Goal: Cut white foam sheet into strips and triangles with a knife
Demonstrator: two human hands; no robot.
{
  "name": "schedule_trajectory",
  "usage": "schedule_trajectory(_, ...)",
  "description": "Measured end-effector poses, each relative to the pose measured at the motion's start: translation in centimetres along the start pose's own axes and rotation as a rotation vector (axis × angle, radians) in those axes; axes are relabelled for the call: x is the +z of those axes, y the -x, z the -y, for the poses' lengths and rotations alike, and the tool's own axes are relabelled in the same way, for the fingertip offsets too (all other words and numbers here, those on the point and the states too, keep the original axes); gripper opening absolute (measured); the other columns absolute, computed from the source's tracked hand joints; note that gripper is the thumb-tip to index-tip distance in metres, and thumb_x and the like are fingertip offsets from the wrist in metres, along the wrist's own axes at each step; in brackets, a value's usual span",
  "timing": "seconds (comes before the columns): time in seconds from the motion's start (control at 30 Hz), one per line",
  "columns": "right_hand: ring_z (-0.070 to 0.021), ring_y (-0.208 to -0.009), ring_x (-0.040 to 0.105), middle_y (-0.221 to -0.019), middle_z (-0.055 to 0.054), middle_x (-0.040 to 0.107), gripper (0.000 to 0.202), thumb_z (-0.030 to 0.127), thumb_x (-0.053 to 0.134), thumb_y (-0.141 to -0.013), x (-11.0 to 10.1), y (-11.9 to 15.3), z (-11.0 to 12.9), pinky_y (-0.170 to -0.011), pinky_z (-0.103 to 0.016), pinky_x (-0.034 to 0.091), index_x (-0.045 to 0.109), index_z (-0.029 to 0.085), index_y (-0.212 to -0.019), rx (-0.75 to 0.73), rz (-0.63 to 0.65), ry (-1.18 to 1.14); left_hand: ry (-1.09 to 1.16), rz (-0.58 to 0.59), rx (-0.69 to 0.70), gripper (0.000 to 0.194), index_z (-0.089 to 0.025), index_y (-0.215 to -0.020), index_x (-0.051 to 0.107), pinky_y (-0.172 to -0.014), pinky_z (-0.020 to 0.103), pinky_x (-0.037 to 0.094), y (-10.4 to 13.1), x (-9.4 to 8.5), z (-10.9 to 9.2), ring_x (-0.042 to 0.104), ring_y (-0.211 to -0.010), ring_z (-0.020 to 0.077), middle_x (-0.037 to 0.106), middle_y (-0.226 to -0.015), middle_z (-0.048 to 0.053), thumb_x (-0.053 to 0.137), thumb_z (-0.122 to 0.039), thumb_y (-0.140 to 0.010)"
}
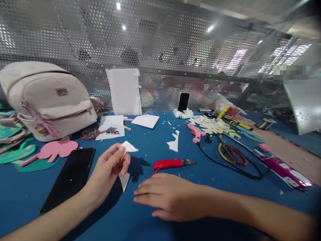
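Observation:
My left hand (110, 167) pinches a small white foam piece (129, 147) between thumb and fingers, a little above the table. Below that hand a white triangular scrap (124, 181) lies on the blue surface, partly hidden by the fingers. My right hand (170, 197) rests palm down with its fingers stretched toward the left, holding nothing that I can see. Just beyond it lies a red-handled cutter (168, 164), its blade pointing right. A jagged white offcut (174, 142) sits farther back.
At left are a pale backpack (57, 97), a dark phone (70, 180) and pink foam shapes (59, 149). A white board (145, 121) lies behind. On the right are a pink glue gun (196, 133) with its cord, scissors (232, 154) and a purple packet (287, 172).

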State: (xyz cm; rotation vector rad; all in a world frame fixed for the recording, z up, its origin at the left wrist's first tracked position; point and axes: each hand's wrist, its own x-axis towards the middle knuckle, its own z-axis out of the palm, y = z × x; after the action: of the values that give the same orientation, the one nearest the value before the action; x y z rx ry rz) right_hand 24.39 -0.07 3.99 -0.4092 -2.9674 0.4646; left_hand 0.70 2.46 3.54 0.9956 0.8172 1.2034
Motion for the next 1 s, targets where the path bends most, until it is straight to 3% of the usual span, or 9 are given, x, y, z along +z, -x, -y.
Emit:
schedule_trajectory(0.2,-0.0209,-0.102,0.059,-0.124,-0.005,0.068,0.033,0.035,0.046,-0.109,3.4,-7.6,-1.3,-0.086,-0.037,0.047,0.062,0.016,-0.132,-0.199,-0.033,0.234,0.112,-0.050,-0.051,0.038,-0.018,-0.077,0.051,-0.049,0.015,0.041,-0.6,-0.8,0.0,0.042,-0.050,0.0043,0.059,-0.070,-0.004,0.079,-0.040,-0.088)
schedule_trajectory(0.33,-0.0212,-0.098,0.055,-0.102,-0.002,0.069,0.031,0.036,0.044,-0.110,3.8,-10.4,-1.7,-0.083,-0.037,0.044,0.069,0.018,-0.110,-0.264,-0.070,0.267,0.139,-0.057,-0.052,0.036,-0.018,-0.077,0.052,-0.048,0.015,0.041,-1.0,-1.3,-0.3,0.042,-0.049,0.0049,0.059,-0.069,-0.004,0.079,-0.039,-0.088)
schedule_trajectory(0.6,-0.0197,-0.098,0.055,-0.095,0.001,0.065,0.020,0.035,0.057,-0.106,3.7,-11.5,-1.5,-0.078,-0.035,0.043,0.070,0.022,-0.099,-0.187,-0.026,0.086,0.184,-0.071,-0.033,0.030,-0.018,-0.080,0.055,-0.047,0.016,0.041,-1.9,-2.4,-0.3,0.043,-0.049,0.0051,0.060,-0.071,-0.003,0.078,-0.034,-0.089)
schedule_trajectory(0.8,-0.0214,-0.093,0.056,-0.096,-0.002,0.068,0.022,0.032,0.053,-0.105,3.6,-12.0,-0.8,-0.076,-0.034,0.045,0.069,0.018,-0.100,-0.190,0.021,0.150,0.186,-0.081,-0.048,0.034,-0.018,-0.077,0.053,-0.047,0.015,0.041,-1.7,-2.0,-0.8,0.042,-0.049,0.0047,0.060,-0.071,-0.004,0.081,-0.035,-0.086)
schedule_trajectory(0.93,-0.0195,-0.082,0.057,-0.089,-0.002,0.068,0.021,0.029,0.051,-0.101,2.1,-11.2,-1.3,-0.071,-0.031,0.046,0.067,0.018,-0.094,-0.086,0.066,0.097,0.157,-0.044,-0.079,0.037,-0.019,-0.074,0.053,-0.045,0.017,0.041,0.5,-0.5,-2.0,0.038,-0.045,0.0061,0.053,-0.059,-0.006,0.077,-0.043,-0.089)
schedule_trajectory(1.0,-0.0172,-0.081,0.057,-0.090,0.000,0.067,0.018,0.029,0.049,-0.099,1.2,-10.6,-1.7,-0.069,-0.027,0.046,0.063,0.021,-0.091,-0.005,0.078,-0.012,0.100,0.066,-0.067,0.033,-0.021,-0.079,0.057,-0.044,0.016,0.039,2.6,0.3,-2.1,0.037,-0.042,0.0065,0.048,-0.050,-0.007,0.069,-0.046,-0.097)
